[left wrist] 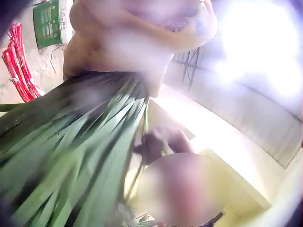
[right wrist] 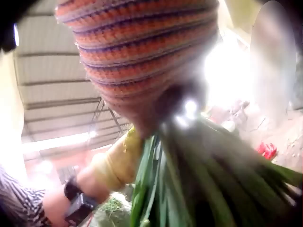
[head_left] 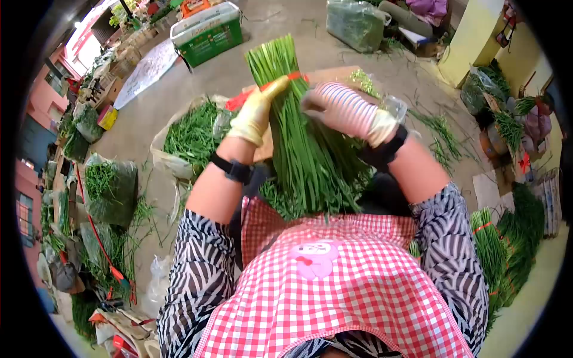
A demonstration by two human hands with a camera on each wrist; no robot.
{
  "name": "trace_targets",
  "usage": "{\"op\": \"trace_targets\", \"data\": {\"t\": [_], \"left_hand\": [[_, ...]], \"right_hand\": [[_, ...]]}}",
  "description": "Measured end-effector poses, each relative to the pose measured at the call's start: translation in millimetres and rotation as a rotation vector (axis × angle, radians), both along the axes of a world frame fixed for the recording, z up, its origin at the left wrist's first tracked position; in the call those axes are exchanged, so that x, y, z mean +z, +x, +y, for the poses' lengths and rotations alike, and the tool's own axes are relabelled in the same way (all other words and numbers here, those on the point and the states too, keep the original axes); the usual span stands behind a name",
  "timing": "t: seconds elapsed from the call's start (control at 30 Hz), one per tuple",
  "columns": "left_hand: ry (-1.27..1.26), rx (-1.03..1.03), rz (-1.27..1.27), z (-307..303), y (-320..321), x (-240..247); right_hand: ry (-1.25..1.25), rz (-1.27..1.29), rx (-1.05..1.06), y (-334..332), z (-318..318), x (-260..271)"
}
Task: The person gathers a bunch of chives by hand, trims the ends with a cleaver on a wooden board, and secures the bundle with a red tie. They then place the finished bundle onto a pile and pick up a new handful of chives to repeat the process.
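A thick bundle of garlic chives (head_left: 298,140) stands in front of the apron, pale cut stems up and green leaves fanned downward. My left hand (head_left: 255,113), in a pale yellow glove, grips it around the upper stems, thumb beside a red band (head_left: 295,76). On the bundle's right side is my right hand (head_left: 346,108), in a striped knit glove, its fingers curled in at the stems. The left wrist view shows a thin blade running from the bundle to the right hand's fingers. Up close in the right wrist view, the striped glove (right wrist: 147,61) covers part of the stems.
Loose greens fill an open plastic bag (head_left: 194,137) on the left. A green-and-white box (head_left: 208,36) stands ahead, a packed bag of greens (head_left: 355,24) to its right. Tied bundles (head_left: 486,238) lie at the right. Stray leaves (head_left: 441,134) litter the floor.
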State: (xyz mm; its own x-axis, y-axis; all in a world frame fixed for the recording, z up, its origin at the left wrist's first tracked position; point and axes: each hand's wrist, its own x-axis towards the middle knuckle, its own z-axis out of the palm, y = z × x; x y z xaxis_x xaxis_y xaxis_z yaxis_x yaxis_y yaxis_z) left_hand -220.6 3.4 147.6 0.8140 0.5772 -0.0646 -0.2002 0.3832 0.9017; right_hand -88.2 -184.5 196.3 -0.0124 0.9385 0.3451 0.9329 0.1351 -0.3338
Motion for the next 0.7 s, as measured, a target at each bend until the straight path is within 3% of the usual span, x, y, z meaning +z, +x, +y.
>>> {"op": "trace_targets", "data": {"t": [0.1,0.17,0.3,0.4,0.63,0.7], "left_hand": [[0.027,-0.032,-0.028,12.3,-9.9,1.5],[-0.068,0.08,0.005,29.2,-9.6,-1.6],[-0.047,0.089,-0.089,49.6,-10.9,-10.0],[-0.081,0.091,-0.065,59.2,-14.1,-16.9],[-0.126,0.129,-0.144,82.2,-35.5,-22.0],[-0.116,0.131,-0.169,87.4,-46.2,-19.4]], "right_hand": [[-0.283,0.278,0.216,4.0,-46.1,-6.3],[-0.485,0.417,0.133,-4.7,-73.2,-8.5],[-0.349,0.623,0.009,-4.0,-92.0,-21.2],[-0.265,1.158,0.082,2.2,-99.3,-16.9],[-0.13,1.409,-0.103,2.1,-100.5,-14.4],[-0.088,1.491,0.014,18.9,-94.6,-33.0]]}}
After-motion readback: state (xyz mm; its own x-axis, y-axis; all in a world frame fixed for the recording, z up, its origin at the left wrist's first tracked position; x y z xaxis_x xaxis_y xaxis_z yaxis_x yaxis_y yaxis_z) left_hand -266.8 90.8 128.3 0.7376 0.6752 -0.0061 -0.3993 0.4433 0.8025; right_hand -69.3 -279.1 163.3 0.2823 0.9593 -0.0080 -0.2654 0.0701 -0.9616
